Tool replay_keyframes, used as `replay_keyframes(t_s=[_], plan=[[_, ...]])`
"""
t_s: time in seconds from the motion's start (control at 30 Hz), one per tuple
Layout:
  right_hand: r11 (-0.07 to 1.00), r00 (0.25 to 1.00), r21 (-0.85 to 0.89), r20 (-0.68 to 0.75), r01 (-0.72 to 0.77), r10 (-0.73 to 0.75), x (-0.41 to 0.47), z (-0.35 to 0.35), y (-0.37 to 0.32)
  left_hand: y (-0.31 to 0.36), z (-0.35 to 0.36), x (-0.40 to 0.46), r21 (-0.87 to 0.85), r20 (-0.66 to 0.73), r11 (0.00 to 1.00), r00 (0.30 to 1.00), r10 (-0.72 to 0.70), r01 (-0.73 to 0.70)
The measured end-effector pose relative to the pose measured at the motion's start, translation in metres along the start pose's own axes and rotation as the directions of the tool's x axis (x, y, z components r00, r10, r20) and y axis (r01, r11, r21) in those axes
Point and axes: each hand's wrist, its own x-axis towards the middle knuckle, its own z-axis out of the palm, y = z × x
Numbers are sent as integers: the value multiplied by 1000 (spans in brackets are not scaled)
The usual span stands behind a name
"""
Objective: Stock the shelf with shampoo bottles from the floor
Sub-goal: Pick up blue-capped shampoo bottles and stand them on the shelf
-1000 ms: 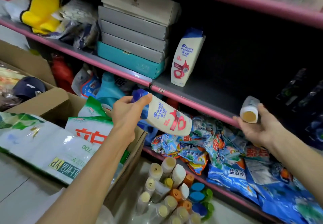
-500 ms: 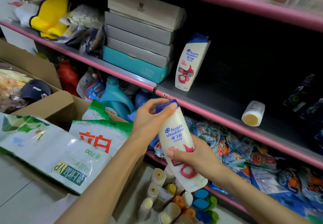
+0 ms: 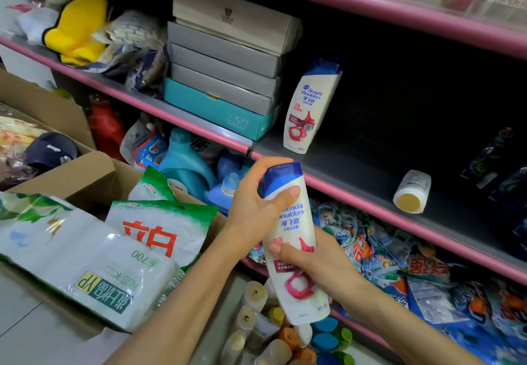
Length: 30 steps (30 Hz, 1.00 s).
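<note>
White shampoo bottle (image 3: 295, 239), blue flip cap, red swirl graphic, "head & shoulders" in blue (Chinese text below), held upright at frame centre before pink-edged shelf (image 3: 356, 191). Left hand (image 3: 256, 205) grasps cap end; right hand (image 3: 310, 262) wraps lower body. Matching bottle (image 3: 309, 108) stands on shelf at 12 o'clock; floor bottles (image 3: 273, 333) at 6.

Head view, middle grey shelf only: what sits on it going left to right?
yellow plush toy → stack of flat boxes → upright shampoo bottle → small bottle lying on its side → dark bottles at the right edge.
</note>
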Motion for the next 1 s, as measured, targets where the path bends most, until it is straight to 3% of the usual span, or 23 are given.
replay_keyframes(t_s=[0.2,0.33,0.43,0.6,0.7,0.83,1.0], plan=[[998,999,35,5,-43,43,-2,-1,4,2,2,0,5,45,999,998,-35,35],[998,997,-10,49,-61,61,1,-10,0,4,0,1,-49,13,998,1000,-27,28],[997,997,57,62,-44,41,3,-16,0,5,1,3,-105,30,993,998,-57,60],[972,986,173,-82,159,-147,31,-30,-28,1,6,17,-196,43,978,997,-62,69],[944,945,161,-210,287,-251,65,-46,-56,-3,9,36,-133,132,989,990,-49,66],[939,904,68,-300,338,-304,115,-69,-80,4,15,101,19,188,998,980,-58,56],[944,882,-18,-350,330,-315,159,-80,-77,2,15,148,153,130,981,982,-139,118]])
